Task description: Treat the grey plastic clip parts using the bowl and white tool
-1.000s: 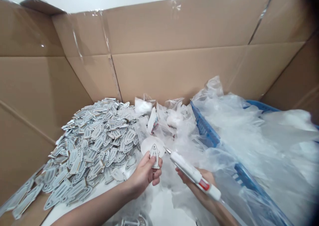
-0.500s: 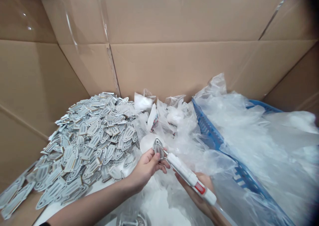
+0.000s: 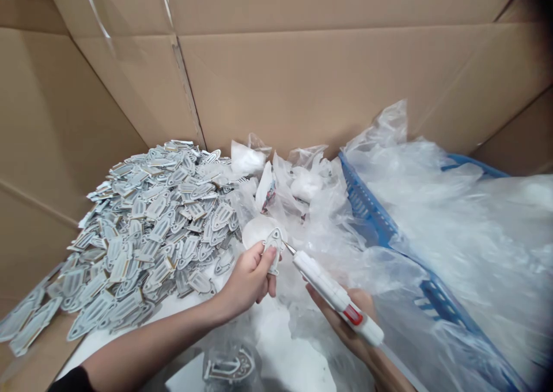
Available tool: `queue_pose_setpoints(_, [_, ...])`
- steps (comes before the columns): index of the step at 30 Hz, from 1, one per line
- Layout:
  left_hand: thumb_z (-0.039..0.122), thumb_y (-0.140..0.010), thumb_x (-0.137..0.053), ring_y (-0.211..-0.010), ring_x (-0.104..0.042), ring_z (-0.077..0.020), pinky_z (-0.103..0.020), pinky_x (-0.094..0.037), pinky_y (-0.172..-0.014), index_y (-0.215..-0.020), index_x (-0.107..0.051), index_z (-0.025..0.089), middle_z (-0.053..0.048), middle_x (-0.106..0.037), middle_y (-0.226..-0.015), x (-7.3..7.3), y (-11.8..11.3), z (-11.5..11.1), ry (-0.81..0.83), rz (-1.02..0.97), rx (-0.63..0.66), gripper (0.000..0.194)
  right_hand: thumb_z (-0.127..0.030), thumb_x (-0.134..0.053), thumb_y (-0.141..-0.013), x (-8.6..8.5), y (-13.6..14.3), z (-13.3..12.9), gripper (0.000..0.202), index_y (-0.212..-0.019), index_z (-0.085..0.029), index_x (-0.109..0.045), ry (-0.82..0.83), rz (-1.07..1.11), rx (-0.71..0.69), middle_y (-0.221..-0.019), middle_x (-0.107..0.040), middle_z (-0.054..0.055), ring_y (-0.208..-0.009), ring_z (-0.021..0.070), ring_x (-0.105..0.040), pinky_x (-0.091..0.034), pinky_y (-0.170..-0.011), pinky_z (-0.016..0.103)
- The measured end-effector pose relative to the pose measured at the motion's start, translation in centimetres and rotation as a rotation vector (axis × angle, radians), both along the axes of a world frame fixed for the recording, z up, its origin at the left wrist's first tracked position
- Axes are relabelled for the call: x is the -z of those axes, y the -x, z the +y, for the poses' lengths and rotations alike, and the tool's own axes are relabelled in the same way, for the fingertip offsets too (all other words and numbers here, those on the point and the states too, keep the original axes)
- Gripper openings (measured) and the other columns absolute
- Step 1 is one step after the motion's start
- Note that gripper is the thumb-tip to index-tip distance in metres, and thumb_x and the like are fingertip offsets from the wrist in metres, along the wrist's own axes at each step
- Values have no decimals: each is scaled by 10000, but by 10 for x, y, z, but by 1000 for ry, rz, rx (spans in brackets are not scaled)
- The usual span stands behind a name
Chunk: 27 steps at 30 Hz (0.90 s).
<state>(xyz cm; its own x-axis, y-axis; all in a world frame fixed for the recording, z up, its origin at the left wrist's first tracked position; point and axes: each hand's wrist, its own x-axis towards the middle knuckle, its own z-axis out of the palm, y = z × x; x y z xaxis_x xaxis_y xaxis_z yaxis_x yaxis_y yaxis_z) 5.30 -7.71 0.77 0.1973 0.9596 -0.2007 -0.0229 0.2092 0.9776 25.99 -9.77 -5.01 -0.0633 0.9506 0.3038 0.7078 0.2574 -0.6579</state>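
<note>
My left hand (image 3: 250,279) pinches a small grey pointed frame piece (image 3: 273,248), its tip upward and my thumb across its lower part. My right hand (image 3: 365,305) is wrapped round a white pen-shaped tool (image 3: 317,279) with a red panel near its rear. The tool's thin metal tip is at the piece's upper right edge; whether it touches cannot be made out. Many similar grey pieces (image 3: 151,230) lie heaped to the left. Behind my left hand is a round whitish disc (image 3: 257,227).
Crumpled clear plastic bags (image 3: 319,184) lie beyond my hands. A blue basket (image 3: 371,207) on the right overflows with clear plastic (image 3: 466,242). Below my hands, a bagged grey piece (image 3: 231,366) lies on a white surface (image 3: 298,363). Cardboard walls (image 3: 302,86) rise behind.
My view has tilted downward. The frame piece has turned in my left hand and shows a paler face. The tool's tip has drawn back from lower on the piece to its upper right edge.
</note>
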Motion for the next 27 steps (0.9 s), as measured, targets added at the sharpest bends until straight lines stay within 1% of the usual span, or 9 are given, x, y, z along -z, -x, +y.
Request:
queue_pose_setpoints(2, [566,-884,-507,-310,-256,-32,-148,-169,-352,-865,-433,202,102,-447,-404,0,0,1,7,-7,-1,373,-541,-498,-894,4,-1,0,577,-433,-196,-534,16,31,-6,-384,-506,8,-378,128,-529,-397,-373,193])
queue_pose_setpoints(4, [469,-843,-550,-342,-238,-28,-148,-174,-374,-880,-420,208,119,-429,-428,0,-1,2,57,-82,24,294,-526,-538,-873,6,-2,0,538,-447,-197,-536,14,74,-6,-394,-514,3,-379,126,-524,-390,-366,193])
queue_pose_setpoints(7, [351,-761,-585,-367,-223,-24,-156,-171,-387,-881,-405,215,122,-449,-473,0,-1,3,111,-164,47,255,-499,-599,-837,7,-2,3,516,-431,-193,-512,-8,83,-35,-361,-472,-16,-321,101,-445,-341,-330,192])
queue_pose_setpoints(9, [335,-738,-591,-379,-227,-25,-162,-164,-394,-861,-408,213,117,-451,-478,0,0,4,107,-178,33,252,-481,-597,-847,6,-2,4,533,-415,-189,-485,-14,63,-72,-341,-442,-22,-296,87,-399,-311,-318,193])
queue_pose_setpoints(12, [401,-768,-589,-384,-260,-35,-172,-169,-399,-876,-443,199,97,-470,-472,0,0,3,89,-164,10,272,-458,-586,-865,4,-1,6,538,-416,-182,-479,-25,37,-100,-347,-453,-19,-298,86,-411,-300,-328,187])
queue_pose_setpoints(15, [545,-823,-564,-361,-282,-35,-183,-185,-399,-893,-453,192,76,-509,-483,1,1,2,62,-123,32,376,-452,-587,-856,0,1,6,523,-421,-177,-496,-39,27,-91,-350,-472,-13,-297,91,-431,-301,-340,185])
queue_pose_setpoints(18, [648,-849,-533,-367,-356,-47,-182,-211,-415,-851,-428,200,65,-507,-458,4,2,1,-2,-79,29,460,-456,-571,-845,-6,3,6,527,-404,-176,-495,-39,-10,-90,-334,-469,-6,-278,94,-420,-275,-335,191])
queue_pose_setpoints(22, [680,-867,-513,-354,-406,-56,-185,-247,-410,-847,-445,191,36,-560,-487,8,2,2,-19,-72,19,494,-443,-527,-847,-12,5,7,534,-387,-179,-475,-74,-39,-119,-318,-458,-1,-257,97,-406,-231,-323,198])
queue_pose_setpoints(27, [665,-837,-578,-381,-491,-78,-210,-327,-405,-869,-470,175,-24,-665,-660,8,1,5,12,-204,5,502,-427,-519,-828,-16,6,8,485,-405,-190,-486,-55,-60,-112,-332,-463,2,-276,114,-431,-273,-341,210])
